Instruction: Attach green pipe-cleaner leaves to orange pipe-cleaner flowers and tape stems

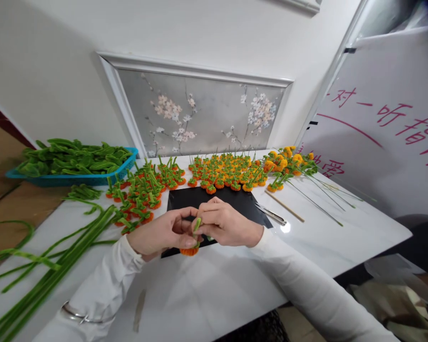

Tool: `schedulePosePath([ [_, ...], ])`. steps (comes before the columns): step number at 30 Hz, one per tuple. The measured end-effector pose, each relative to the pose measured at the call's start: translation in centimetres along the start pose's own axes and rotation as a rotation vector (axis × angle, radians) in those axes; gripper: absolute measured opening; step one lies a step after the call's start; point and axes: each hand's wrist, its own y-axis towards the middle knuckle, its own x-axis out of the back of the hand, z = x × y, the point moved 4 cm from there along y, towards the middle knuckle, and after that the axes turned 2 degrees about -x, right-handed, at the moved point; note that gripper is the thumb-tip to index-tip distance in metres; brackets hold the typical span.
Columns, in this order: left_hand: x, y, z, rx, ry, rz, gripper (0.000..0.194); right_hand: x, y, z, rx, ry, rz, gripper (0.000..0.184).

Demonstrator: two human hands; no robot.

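My left hand point(166, 231) is closed on a small orange pipe-cleaner flower point(189, 250) over the near edge of a black mat point(214, 198). My right hand point(224, 221) pinches the green pipe-cleaner stem point(197, 224) that sticks up from that flower. Both hands touch each other above the white table point(306, 237). Both arms wear white sleeves, and a bracelet point(79, 315) sits on the left wrist.
Several finished orange flowers with green stems point(221, 173) lie across the back of the table. A blue tray of green leaf pieces point(74, 164) stands at the back left. Long green pipe cleaners point(57, 259) lie left. Tweezers point(271, 214), a wooden stick point(284, 206) and a whiteboard point(385, 128) are right.
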Motion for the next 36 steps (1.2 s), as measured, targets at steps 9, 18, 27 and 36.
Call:
schedulePosePath([
  [9,-0.3,0.2,-1.5,-0.156,0.33,-0.271,0.025,0.0,0.1,-0.6,-0.093,-0.129,-0.09,0.014],
  [18,-0.6,0.4,-1.3,-0.103,0.393,-0.301,0.031,0.2,0.1,-0.7,-0.087,-0.025,-0.02,0.009],
  [27,-0.2,0.3,-0.9,-0.079,0.287,-0.255,0.036,1.0,-0.2,-0.8,-0.057,0.005,-0.046,0.012],
  [36,0.4,0.6,-1.2,-0.185,0.354,-0.353,0.015,1.2,-0.1,-0.9,-0.083,-0.071,-0.121,0.01],
])
